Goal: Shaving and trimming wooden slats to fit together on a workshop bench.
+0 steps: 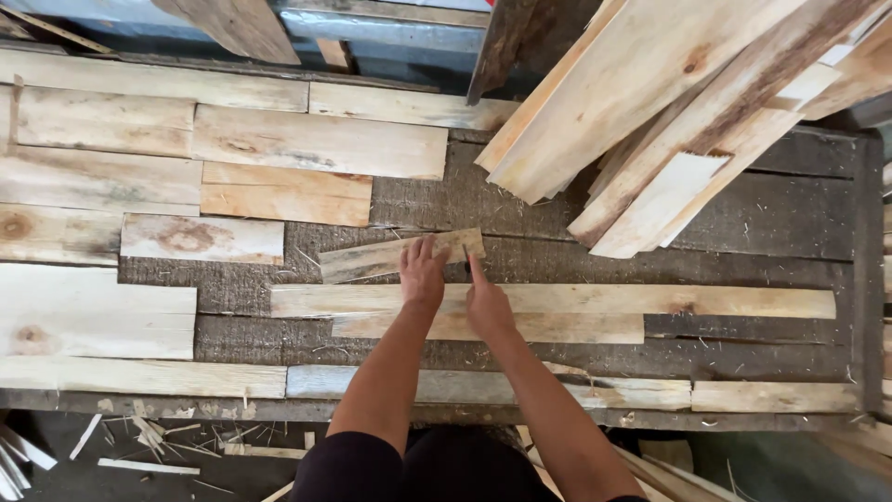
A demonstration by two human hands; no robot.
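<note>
A short weathered plank (pixel 372 259) lies slightly tilted on the dark grey work surface (pixel 790 218). My left hand (pixel 423 273) rests flat on its right part, fingers spread. My right hand (pixel 486 303) is beside it, index finger stretched to the plank's right end, touching it. Just below both hands lie a long pale plank (pixel 650 301) and a shorter one (pixel 557 327) under it. Neither hand is closed around anything.
Several pale planks (pixel 102 177) are laid side by side across the left of the surface. A loose pile of boards (pixel 669 112) leans in from the upper right. More planks (pixel 483 386) run along the near edge; wood scraps (pixel 149 437) litter the floor below.
</note>
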